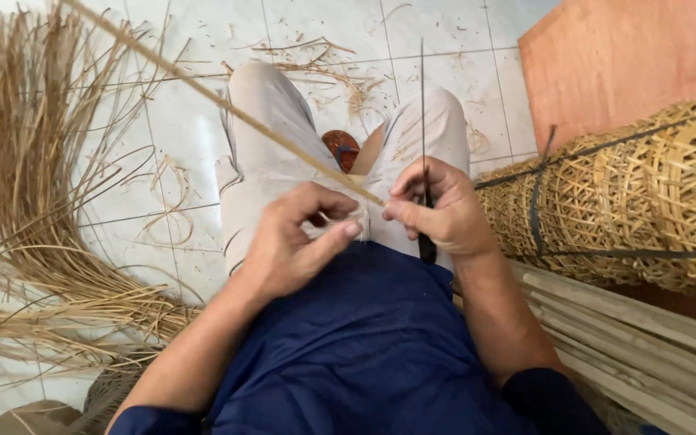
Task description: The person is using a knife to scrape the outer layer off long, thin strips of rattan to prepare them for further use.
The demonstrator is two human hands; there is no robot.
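Behind right hand (445, 213), knife (424, 137) handle mostly hidden

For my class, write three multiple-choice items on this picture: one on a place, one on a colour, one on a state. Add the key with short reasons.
1. Where does the roll of woven cane baskets lie?
A. at the person's right
B. on the lap
C. at the person's left

2. What colour is the person's long-sleeved shirt?
A. red
B. dark blue
C. white

3. How is the long thin pale cane strip held?
A. lying loose on the tiled floor
B. pinched where the left hand and right hand meet
C. tied in a knot

Key: 1 A, it lies beside the right forearm. 2 B, sleeves and front are navy. 3 B, its near end sits at the fingertips; the right hand also grips a thin dark-handled knife.
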